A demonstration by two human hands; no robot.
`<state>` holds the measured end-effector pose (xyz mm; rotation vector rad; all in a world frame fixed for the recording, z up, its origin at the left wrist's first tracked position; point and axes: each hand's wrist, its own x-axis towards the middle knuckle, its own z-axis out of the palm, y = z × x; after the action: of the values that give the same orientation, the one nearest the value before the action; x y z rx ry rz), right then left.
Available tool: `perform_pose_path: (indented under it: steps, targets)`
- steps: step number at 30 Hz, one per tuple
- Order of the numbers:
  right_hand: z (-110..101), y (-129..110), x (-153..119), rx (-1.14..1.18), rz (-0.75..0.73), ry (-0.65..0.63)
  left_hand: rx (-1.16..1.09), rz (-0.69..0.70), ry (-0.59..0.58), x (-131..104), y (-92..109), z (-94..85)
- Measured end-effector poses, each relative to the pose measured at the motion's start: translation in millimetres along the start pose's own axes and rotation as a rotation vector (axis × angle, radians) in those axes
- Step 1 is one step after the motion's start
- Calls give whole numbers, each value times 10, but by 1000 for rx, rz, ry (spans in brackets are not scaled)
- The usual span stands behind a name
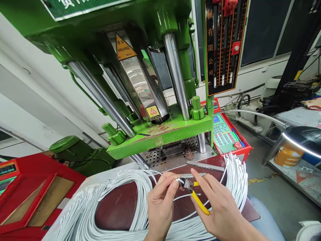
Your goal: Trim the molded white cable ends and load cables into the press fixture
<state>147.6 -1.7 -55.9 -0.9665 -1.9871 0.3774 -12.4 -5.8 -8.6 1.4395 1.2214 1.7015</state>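
Observation:
Near the middle of the work surface, my left hand [162,201] pinches the end of a white cable [178,179] between thumb and fingertips. My right hand [218,201] holds yellow-handled cutters [199,202], whose dark jaws meet the cable end at my left fingertips. Beneath both hands lie coiled white cables [142,194], looped on the dark red board [115,209]. Another bunch of cable ends [235,177] stands up at the board's right side. Just beyond my fingers are metal bars [205,165].
A green press [160,137] with steel columns rises beyond the board. Its red control box [247,152] is at the right. A lamp [298,137] on a bendable arm is farther right. At the left is a red cabinet [47,180].

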Motion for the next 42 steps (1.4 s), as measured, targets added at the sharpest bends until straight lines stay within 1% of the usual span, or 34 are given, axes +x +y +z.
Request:
perform_pose_path:
  steps: [6, 14, 18, 28, 31, 34, 38, 42]
  targets:
    - [17, -4, 2, -31, -18, 23, 0, 4, -11, -11, -36, -26]
    - [99, 29, -30, -40, -78, 86, -92, -24, -94, 21, -38, -13]
    - [121, 34, -43, 35, -82, 50, -131, -49, -130, 38, -17, 3]
    - [122, 7, -5, 253, -36, -11, -220, -103, -144, 68, 11, -6]
    - [88, -47, 18, 360, 20, -47, -243, -128, -155, 80, 31, 4]
    - [43, -104, 39, 450, 89, -109, -240, -140, -167, 90, 48, 3]
    - [-3, -143, 54, 410, 126, -158, -172, -110, -135, 72, 33, -35]
    - [43, -124, 27, 290, 108, -95, -63, -59, -77, 35, -7, -57]
